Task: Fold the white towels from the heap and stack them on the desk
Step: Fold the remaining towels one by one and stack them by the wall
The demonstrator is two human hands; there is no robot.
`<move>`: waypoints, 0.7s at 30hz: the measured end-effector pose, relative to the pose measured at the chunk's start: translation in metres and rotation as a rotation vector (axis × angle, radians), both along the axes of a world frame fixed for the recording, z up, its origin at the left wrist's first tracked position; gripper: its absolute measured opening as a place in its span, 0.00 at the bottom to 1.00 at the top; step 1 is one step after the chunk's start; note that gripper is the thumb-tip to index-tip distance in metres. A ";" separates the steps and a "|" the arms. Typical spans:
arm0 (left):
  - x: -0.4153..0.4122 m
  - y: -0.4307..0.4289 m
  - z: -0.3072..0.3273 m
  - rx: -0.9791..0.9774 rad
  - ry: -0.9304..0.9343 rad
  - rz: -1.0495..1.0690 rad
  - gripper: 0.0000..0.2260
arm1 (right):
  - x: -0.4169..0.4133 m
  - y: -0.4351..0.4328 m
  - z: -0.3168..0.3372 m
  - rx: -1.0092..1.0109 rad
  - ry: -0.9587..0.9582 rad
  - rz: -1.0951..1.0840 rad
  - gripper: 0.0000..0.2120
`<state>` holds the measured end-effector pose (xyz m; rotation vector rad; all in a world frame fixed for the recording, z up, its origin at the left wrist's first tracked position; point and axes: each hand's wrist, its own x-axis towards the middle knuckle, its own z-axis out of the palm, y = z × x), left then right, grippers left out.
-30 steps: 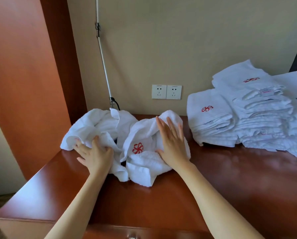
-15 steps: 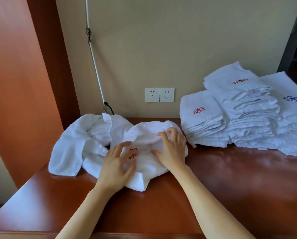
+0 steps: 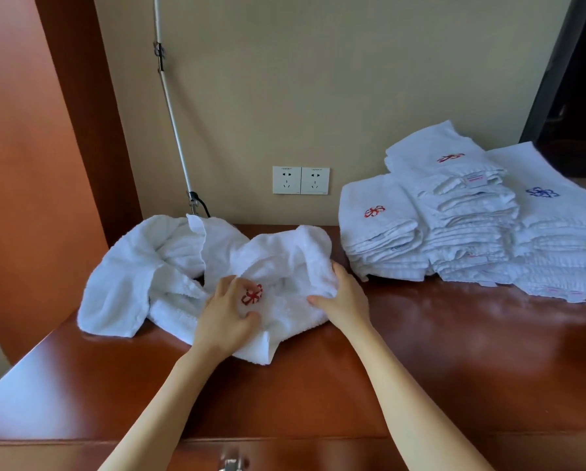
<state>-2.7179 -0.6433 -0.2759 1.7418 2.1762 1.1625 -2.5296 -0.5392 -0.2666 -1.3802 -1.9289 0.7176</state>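
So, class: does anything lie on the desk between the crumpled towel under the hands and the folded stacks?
Nothing visible does. The left hand and right hand hold the crumpled towel, and only bare desk separates it from the folded stacks.

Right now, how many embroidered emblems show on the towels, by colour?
Red emblems: 3 (crumpled towel, left stack, middle stack)
Blue emblems: 1 (right stack)
Total: 4
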 end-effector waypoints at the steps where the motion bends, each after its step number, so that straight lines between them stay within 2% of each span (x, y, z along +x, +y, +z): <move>1: 0.000 0.000 -0.001 0.082 -0.105 0.012 0.21 | 0.002 -0.003 0.002 0.024 -0.007 0.018 0.38; 2: 0.000 -0.001 0.000 0.149 -0.194 0.031 0.21 | 0.005 -0.003 0.003 0.024 -0.002 0.024 0.37; 4: 0.000 -0.002 0.004 0.179 -0.315 0.078 0.31 | 0.013 -0.002 0.005 -0.054 0.047 0.024 0.36; 6: -0.003 0.000 0.008 0.051 -0.232 0.138 0.36 | 0.027 0.000 0.007 -0.122 0.050 0.020 0.32; 7: -0.003 0.002 0.012 -0.034 -0.143 0.152 0.33 | 0.036 0.003 0.008 -0.143 0.031 0.027 0.27; 9: -0.002 0.009 0.020 -0.131 -0.024 0.119 0.17 | 0.058 0.007 0.015 -0.193 0.022 0.057 0.17; 11: -0.002 0.015 0.034 -0.116 0.037 0.068 0.08 | 0.085 0.011 0.025 -0.210 0.017 0.073 0.15; 13: -0.005 0.021 0.056 -0.082 0.134 0.083 0.03 | 0.120 0.017 0.038 -0.119 -0.017 -0.003 0.13; 15: -0.011 0.026 0.084 -0.035 0.145 0.109 0.08 | 0.163 0.021 0.053 -0.014 -0.141 -0.122 0.08; 18: -0.011 0.031 0.124 0.054 0.177 0.149 0.06 | 0.221 0.023 0.076 0.144 -0.271 -0.334 0.12; 21: 0.008 0.033 0.149 0.157 0.221 0.140 0.11 | 0.258 0.020 0.094 0.410 -0.316 -0.435 0.03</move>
